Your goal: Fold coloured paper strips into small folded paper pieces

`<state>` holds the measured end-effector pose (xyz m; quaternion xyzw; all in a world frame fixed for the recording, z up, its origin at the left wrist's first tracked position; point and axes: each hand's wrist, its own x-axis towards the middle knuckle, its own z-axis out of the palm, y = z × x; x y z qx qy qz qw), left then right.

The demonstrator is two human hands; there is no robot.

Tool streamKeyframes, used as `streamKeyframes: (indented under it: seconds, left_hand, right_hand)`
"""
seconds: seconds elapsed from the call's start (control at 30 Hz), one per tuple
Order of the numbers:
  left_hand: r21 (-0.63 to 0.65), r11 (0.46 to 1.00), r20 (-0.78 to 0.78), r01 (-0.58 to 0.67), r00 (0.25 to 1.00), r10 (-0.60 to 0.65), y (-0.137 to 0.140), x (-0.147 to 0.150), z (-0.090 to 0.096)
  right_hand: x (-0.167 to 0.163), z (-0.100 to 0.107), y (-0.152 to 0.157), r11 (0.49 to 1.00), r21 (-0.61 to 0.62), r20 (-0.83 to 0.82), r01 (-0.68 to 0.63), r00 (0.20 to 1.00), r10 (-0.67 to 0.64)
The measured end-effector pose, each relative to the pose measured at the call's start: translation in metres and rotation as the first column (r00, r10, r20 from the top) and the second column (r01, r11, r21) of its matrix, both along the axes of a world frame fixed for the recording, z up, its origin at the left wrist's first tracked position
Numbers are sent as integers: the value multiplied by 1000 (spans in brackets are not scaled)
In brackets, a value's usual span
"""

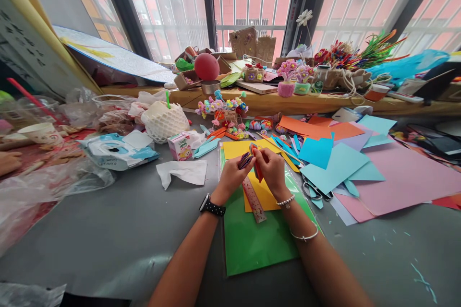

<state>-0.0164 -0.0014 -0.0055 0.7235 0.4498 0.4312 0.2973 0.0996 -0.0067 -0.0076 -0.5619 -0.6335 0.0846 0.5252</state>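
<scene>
Both hands meet over a green sheet (259, 244) in a clear sleeve. My left hand (233, 175), with a black watch at the wrist, is closed around a folded paper piece (246, 160) with dark and coloured layers. My right hand (271, 170) pinches an orange-red folded paper piece (258, 171) right beside it. Whether the two pieces are joined, I cannot tell; fingers cover part of them. Beneath the hands lie yellow paper (272, 195) and a clear patterned ruler (254, 200). Scissors (312, 191) rest to the right, partly under light blue paper (336, 168).
Pink paper (406, 177) and orange paper (320, 127) spread rightward. To the left are a wet-wipe pack (118, 151), a small pink box (180, 147), a white tissue (183, 172) and a foam-netted coconut (165, 122). Another person's hand (9, 163) shows at the far left. Crafts line the windowsill (262, 102).
</scene>
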Motion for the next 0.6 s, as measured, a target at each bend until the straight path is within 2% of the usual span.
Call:
streamKeyframes:
  seconds: [0.13, 0.3, 0.6]
  left_hand:
    - [13, 999, -31, -30, 999, 30, 2, -2, -1]
    - [70, 987, -96, -144, 984, 150, 4, -5, -2]
    - [106, 985, -158, -134, 976, 150, 6, -8, -6]
  right_hand:
    - [2, 1, -1, 995, -51, -82, -89, 993, 85]
    - [4, 0, -1, 969, -88, -68, -233, 971, 227]
    - [3, -4, -1, 982, -66, -28, -179, 984, 178]
